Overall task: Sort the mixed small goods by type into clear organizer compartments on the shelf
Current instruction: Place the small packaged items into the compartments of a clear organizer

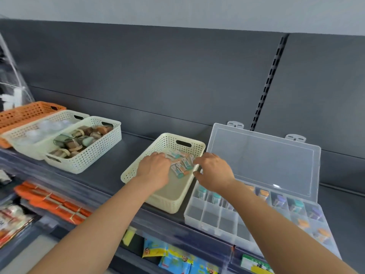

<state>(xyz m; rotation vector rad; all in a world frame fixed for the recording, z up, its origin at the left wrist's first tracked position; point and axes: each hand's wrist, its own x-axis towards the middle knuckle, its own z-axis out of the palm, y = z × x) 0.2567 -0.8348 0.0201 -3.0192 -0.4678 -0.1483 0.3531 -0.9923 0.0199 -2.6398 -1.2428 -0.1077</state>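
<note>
Head view: 3 side baskets (pixel 88 155) far left, open clear organizer (pixel 215 218) right of cream basket (pixel 173 202); packets (pixel 182 165) inside, left hand (pixel 154 169) fingers together on them, grip unclear, right hand (pixel 214 172) fingers spread, loosely curled, just beside.

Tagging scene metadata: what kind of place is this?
Probably a retail shop aisle. Dark display shelving with a slotted upright in the back panel, bright snack packets stocked on the shelf below, and a green-and-white label on the shelf edge all point that way.
</note>
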